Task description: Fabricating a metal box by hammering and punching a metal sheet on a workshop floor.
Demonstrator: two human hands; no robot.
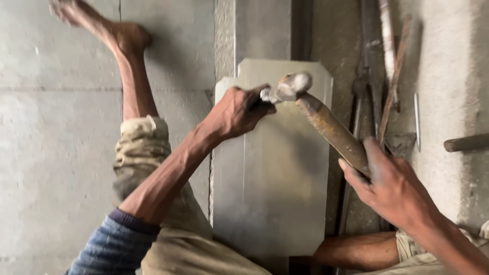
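Note:
A flat grey metal sheet (275, 198) with clipped corners lies on the floor between my legs. My right hand (392, 186) grips the rusty brown handle of a hammer (331, 127), whose pale worn head (293, 85) hovers over the sheet's far edge. My left hand (237, 109) is closed around a small pale metal piece (266, 94) held right under the hammer head, on the sheet's upper left part. What the piece is exactly I cannot tell.
My bare left leg (133, 76) stretches out over the concrete floor (56, 153); my right leg (356, 249) is folded near the sheet. Long metal tools and rods (374, 76) lie to the right, along with a wooden stick (466, 143).

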